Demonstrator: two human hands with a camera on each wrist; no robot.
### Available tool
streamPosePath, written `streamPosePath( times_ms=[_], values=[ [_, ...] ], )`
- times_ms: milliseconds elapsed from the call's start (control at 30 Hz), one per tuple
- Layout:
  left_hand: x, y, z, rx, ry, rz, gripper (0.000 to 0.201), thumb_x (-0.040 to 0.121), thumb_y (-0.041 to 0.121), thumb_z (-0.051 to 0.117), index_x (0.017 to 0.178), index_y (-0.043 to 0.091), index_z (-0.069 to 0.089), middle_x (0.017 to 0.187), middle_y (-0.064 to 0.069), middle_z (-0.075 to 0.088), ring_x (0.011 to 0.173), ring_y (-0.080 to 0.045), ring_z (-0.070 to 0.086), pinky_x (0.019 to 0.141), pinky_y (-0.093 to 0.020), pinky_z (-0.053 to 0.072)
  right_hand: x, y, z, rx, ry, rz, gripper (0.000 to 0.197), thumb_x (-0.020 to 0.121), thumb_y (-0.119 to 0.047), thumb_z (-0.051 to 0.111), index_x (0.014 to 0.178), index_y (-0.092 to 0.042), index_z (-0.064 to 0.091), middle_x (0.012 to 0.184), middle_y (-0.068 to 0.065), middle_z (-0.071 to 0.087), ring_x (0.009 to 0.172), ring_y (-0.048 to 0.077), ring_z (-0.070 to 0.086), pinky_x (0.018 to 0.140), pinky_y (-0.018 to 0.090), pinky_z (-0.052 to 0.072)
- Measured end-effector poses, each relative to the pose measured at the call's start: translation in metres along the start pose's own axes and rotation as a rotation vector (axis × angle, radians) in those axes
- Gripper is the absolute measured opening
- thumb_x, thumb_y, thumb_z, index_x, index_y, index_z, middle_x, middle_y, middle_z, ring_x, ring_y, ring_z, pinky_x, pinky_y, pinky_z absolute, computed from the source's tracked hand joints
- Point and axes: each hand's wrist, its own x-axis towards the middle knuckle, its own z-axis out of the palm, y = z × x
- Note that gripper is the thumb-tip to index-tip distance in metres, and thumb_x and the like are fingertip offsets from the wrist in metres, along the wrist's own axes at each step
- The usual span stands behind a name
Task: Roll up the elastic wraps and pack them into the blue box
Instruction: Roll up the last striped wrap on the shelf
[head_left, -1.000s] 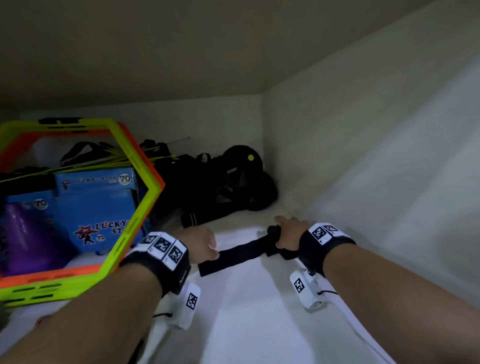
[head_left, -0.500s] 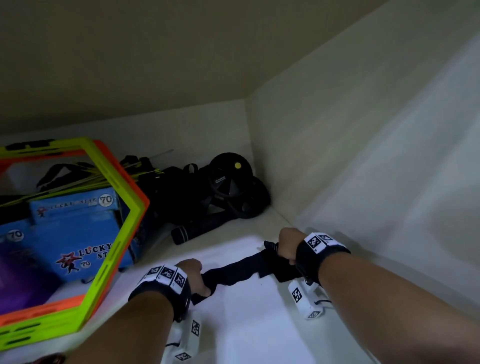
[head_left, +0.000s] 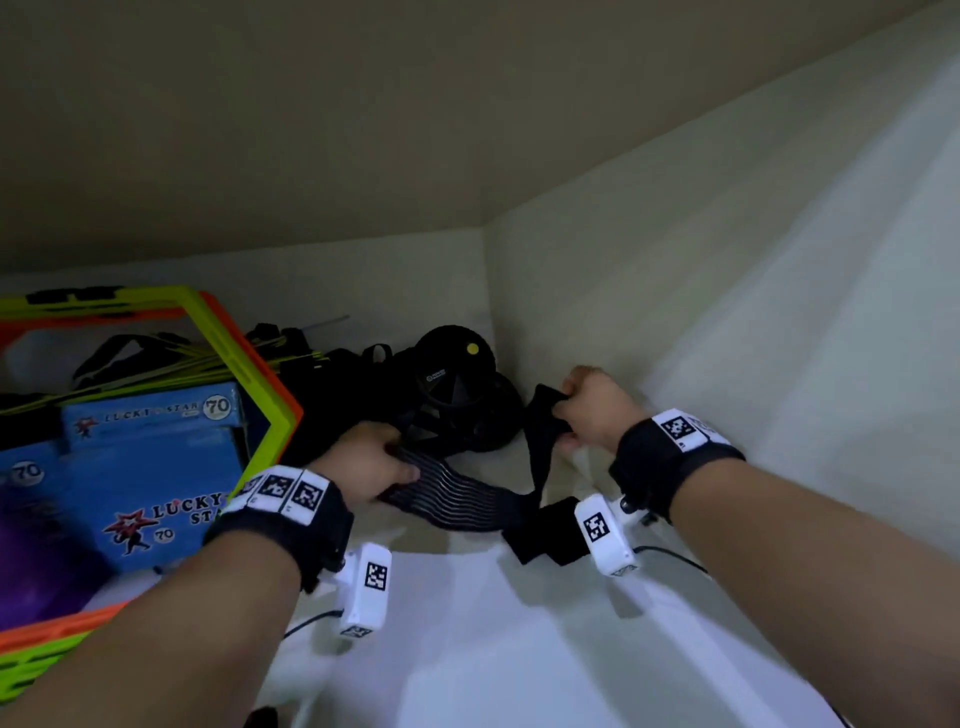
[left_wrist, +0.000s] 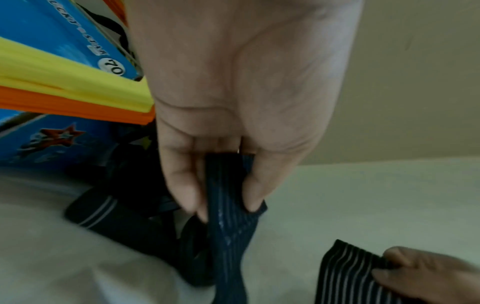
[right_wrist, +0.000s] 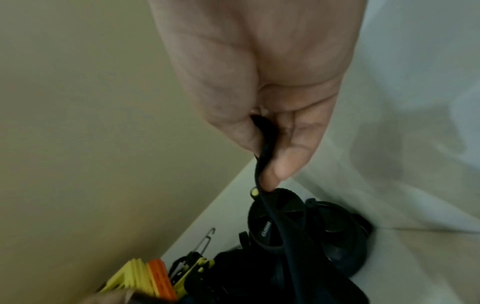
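Note:
A black elastic wrap (head_left: 467, 499) with fine pale ribs sags over the white shelf between my hands. My left hand (head_left: 400, 460) pinches its ribbed end, thumb against fingers (left_wrist: 182, 185) on the band (left_wrist: 228, 195). Near the back corner my right hand (head_left: 563, 410) is raised and grips the other end, thumb and forefinger pinching the band (right_wrist: 265, 148) edge-on. A loose tail of the wrap (head_left: 550, 530) lies under the right wrist. The blue box (head_left: 140, 467), printed with a red star, stands at the left. A second dark wrap (left_wrist: 103, 209) with grey stripes lies rolled beside it.
Neon yellow and orange hexagon frames (head_left: 270, 405) lean around the blue box. Black round gear (head_left: 452, 374) and straps fill the back of the shelf. White walls (head_left: 727, 312) close in at the back and right, under a low ceiling.
Both hands have moved deeper into the shelf. The right hand has lifted its end toward the back corner, and the wrap, stretched flat before, now hangs slack in a bend.

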Motion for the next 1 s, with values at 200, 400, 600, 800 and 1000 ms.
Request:
streamPosePath(
  times_ms=[200,400,600,800,1000],
  values=[
    [-0.012,0.036,-0.045,-0.343,0.337,0.145,0.023,0.093,0.009,0.062,0.111,0.023,0.058,0.095,-0.007,0.068,0.047,-0.020,0.065,0.042,-0.027,0.052,-0.025,-0.008,-0.005,-0.033,-0.025,0.036,0.024,0.090,-0.003,0.066,0.101,-0.010,0.047,0.079,0.018,0.059,0.045,0.029,0.060,0.042,0.035,0.052],
    [-0.041,0.054,-0.073,-0.343,0.368,0.242,0.021,0.099,0.014,0.056,0.088,0.029,0.065,0.081,-0.006,0.070,0.045,-0.014,0.064,0.041,-0.025,0.049,-0.057,0.035,0.025,-0.353,-0.299,0.301,0.028,0.088,-0.026,0.068,0.090,0.002,0.064,0.068,0.014,0.070,0.061,0.029,0.067,0.070,0.047,0.063],
    [-0.073,0.047,-0.078,-0.316,0.296,0.308,0.018,0.099,0.014,0.059,0.093,0.028,0.067,0.082,-0.005,0.069,0.044,-0.008,0.063,0.042,-0.023,0.048,-0.055,0.063,0.054,-0.919,-0.386,0.236,0.021,0.080,-0.043,0.054,0.077,-0.023,0.055,0.103,0.002,0.072,0.092,0.027,0.069,0.089,0.036,0.053],
    [-0.096,0.033,-0.079,-0.267,0.245,0.376,0.013,0.099,0.008,0.058,0.100,0.017,0.068,0.084,-0.007,0.068,0.048,-0.002,0.062,0.042,-0.014,0.046,-0.001,0.144,0.068,-1.115,-0.398,0.233,0.044,0.067,-0.056,0.058,0.109,-0.054,0.047,0.113,-0.011,0.071,0.089,0.026,0.073,0.081,0.042,0.055],
    [-0.110,0.029,-0.080,-0.304,0.236,0.367,0.014,0.099,0.005,0.058,0.097,0.014,0.068,0.085,-0.008,0.067,0.049,0.000,0.062,0.043,-0.014,0.046,-0.066,0.086,0.048,-1.023,-0.286,0.261,0.040,0.074,-0.057,0.055,0.083,-0.019,0.063,0.072,0.001,0.068,0.069,0.024,0.069,0.071,0.033,0.055]
  ],
)
